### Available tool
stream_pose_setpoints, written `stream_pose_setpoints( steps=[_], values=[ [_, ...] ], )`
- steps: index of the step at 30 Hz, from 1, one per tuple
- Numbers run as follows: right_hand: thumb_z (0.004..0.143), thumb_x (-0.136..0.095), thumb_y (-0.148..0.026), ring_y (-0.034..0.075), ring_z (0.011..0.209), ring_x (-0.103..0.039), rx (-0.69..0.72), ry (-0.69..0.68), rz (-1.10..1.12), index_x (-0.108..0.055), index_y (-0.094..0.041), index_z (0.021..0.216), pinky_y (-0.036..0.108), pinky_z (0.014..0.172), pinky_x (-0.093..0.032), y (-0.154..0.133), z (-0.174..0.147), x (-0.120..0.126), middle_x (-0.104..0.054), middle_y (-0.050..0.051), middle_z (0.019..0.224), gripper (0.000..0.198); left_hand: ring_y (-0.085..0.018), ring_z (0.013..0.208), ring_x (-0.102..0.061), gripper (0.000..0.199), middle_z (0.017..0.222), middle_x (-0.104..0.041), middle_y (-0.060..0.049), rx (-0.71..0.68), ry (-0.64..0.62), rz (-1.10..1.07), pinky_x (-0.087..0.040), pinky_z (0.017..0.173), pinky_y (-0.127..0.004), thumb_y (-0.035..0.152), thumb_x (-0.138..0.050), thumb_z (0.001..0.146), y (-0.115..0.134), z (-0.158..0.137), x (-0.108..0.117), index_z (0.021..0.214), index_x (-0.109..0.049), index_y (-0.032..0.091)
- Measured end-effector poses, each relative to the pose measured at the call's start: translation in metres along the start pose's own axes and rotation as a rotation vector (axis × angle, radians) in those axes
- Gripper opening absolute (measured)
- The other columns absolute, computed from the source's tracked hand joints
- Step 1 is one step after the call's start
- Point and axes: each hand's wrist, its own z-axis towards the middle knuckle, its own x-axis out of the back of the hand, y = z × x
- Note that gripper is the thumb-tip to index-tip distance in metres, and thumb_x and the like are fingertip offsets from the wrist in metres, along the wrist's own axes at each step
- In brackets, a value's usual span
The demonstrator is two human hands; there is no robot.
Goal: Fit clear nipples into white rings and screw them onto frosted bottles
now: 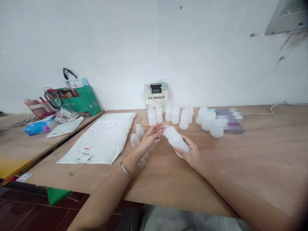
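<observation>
A translucent bottle (176, 141) is gripped at its base by the right hand (192, 157), its long axis tilted up and left, neck toward the left hand (150, 138). The left fingers (157, 129) are pinched on a small clear cap at that neck. Left of the bottle, two domed caps (137, 134) stand on the counter (252, 166); behind it, about ten bottles (183, 117) are lined up.

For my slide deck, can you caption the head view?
Right hand grips a translucent bottle while left hand works at its mouth.
</observation>
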Motion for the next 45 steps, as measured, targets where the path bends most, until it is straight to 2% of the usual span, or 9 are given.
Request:
stream_pose_setpoints(
  steps=[4,12,17,21,29,32,36,38,45],
  values=[
    [0.073,-0.057,-0.043,0.022,0.091,-0.059,-0.042,0.055,-0.029,-0.053,-0.021,0.111,0.034,0.076,-0.048,0.003,0.002,-0.004,-0.062,0.006,0.104,0.043,-0.020,0.112,-0.049,0.033,0.122,-0.052,-0.006,-0.062,0.041,-0.006,-0.041,0.087,-0.033,0.044,-0.047,0.082,0.005,-0.006,-0.007,0.109,-0.052,0.025],
    [0.073,-0.057,-0.042,0.023,0.094,-0.058,-0.046,-0.001,0.019,-0.052,-0.021,0.111,0.037,0.079,-0.047,0.004,0.000,-0.002,-0.061,0.007,0.106,0.044,-0.019,0.105,-0.050,0.042,0.117,-0.053,-0.010,-0.114,0.024,0.231,-0.041,0.087,-0.033,0.041,-0.063,0.072,-0.001,-0.006,-0.014,0.105,-0.049,0.019],
    [0.071,-0.060,-0.041,0.023,0.093,-0.058,0.008,0.007,0.035,-0.052,-0.021,0.110,0.034,0.076,-0.048,0.002,-0.001,-0.001,-0.062,0.007,0.106,0.045,-0.019,0.104,-0.052,0.037,0.112,-0.057,-0.007,-0.035,0.152,0.206,-0.042,0.084,-0.033,0.048,-0.049,0.080,-0.004,-0.003,-0.008,0.105,-0.050,0.021],
    [0.073,-0.058,-0.042,0.022,0.094,-0.058,-0.034,0.073,-0.017,-0.050,-0.022,0.112,0.034,0.077,-0.048,0.004,0.000,-0.004,-0.061,0.006,0.106,0.044,-0.017,0.103,-0.052,0.038,0.112,-0.057,-0.006,-0.084,0.143,0.240,-0.041,0.085,-0.031,0.051,-0.033,0.086,0.006,-0.010,-0.012,0.100,-0.053,0.022],
    [0.070,-0.061,-0.042,0.024,0.097,-0.055,0.002,0.127,-0.146,-0.050,-0.022,0.111,0.039,0.083,-0.044,0.009,-0.001,-0.008,-0.059,0.007,0.109,0.046,-0.018,0.092,-0.055,0.033,0.101,-0.060,-0.007,-0.134,0.159,0.209,-0.043,0.080,-0.030,0.039,-0.066,0.068,0.001,-0.010,-0.027,0.089,-0.053,0.017],
    [0.070,-0.062,-0.043,0.022,0.095,-0.056,-0.090,0.034,0.027,-0.052,-0.022,0.110,0.036,0.080,-0.045,0.007,0.001,-0.006,-0.060,0.007,0.108,0.046,-0.018,0.094,-0.055,0.029,0.100,-0.062,-0.007,-0.118,0.087,0.131,-0.043,0.082,-0.031,0.035,-0.064,0.070,0.002,-0.009,-0.026,0.090,-0.056,0.016],
    [0.079,-0.047,-0.050,0.017,0.069,-0.059,-0.311,-0.345,0.538,-0.055,-0.016,0.105,0.028,0.058,-0.045,0.005,0.002,-0.003,-0.065,0.009,0.089,0.044,-0.020,0.103,-0.053,0.030,0.107,-0.061,-0.008,-0.124,-0.103,0.003,-0.040,0.087,-0.032,0.034,-0.060,0.075,0.007,-0.011,-0.021,0.100,-0.058,0.016],
    [0.082,-0.042,-0.052,0.015,0.063,-0.059,-0.370,-0.440,0.663,-0.056,-0.014,0.103,0.027,0.054,-0.044,0.005,0.002,-0.003,-0.065,0.009,0.083,0.046,-0.021,0.107,-0.051,0.033,0.111,-0.059,-0.008,-0.125,-0.162,-0.043,-0.040,0.089,-0.033,0.035,-0.057,0.078,0.007,-0.012,-0.020,0.105,-0.057,0.017],
    [0.072,-0.060,-0.044,0.020,0.089,-0.056,-0.221,-0.092,0.224,-0.055,-0.020,0.109,0.030,0.073,-0.045,-0.001,0.004,-0.006,-0.061,0.005,0.103,0.044,-0.019,0.101,-0.052,0.037,0.107,-0.058,-0.008,-0.102,-0.009,0.011,-0.038,0.091,-0.035,0.035,-0.064,0.072,-0.005,-0.009,-0.026,0.102,-0.056,0.016]
  ],
)
